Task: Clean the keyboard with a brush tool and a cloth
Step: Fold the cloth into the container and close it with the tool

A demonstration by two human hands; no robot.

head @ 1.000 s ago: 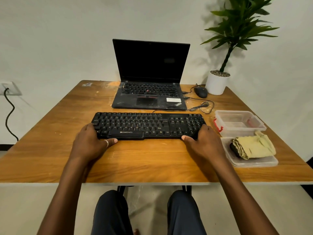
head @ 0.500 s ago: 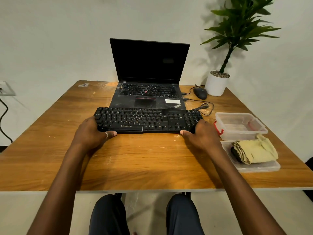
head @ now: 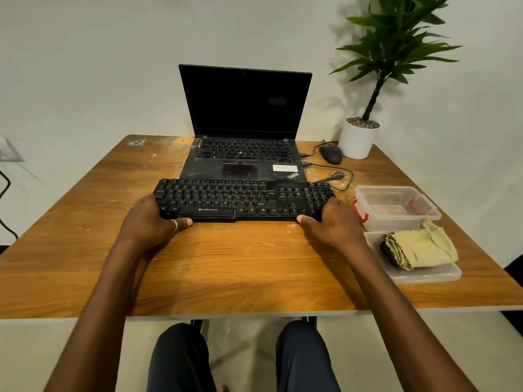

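Keyboard (head: 243, 200), black plastic with white legends: sits crosswise between the two hands over the brown wooden table (head: 240, 264), far edge right up against the front of the open black laptop (head: 246, 123) beyond the fingertips; touching or overlapping, cannot tell. Clamped at both ends: left hand (head: 147, 222) curled round the left end, thumb laid along the near edge; right hand (head: 334, 224) curled round the right end the same way. Lifted or resting on the wood, cannot tell.

Reads as the very start of the job. No brush or cloth in either hand; no visible sign of brushing or wiping on the keys. Looks like positioning only.

Just outside the right hand: clear plastic box with red clips (head: 396, 207), seemingly empty. Beside the right wrist: flat clear plastic lid (head: 424, 274) carrying a folded pale yellow cloth (head: 421, 247), with a dark object (head: 387, 250) tucked at its left end, possibly the brush, not identifiable. Both untouched. Left to do, on this reading: take up the brush, sweep between the keys, then wipe with the cloth.
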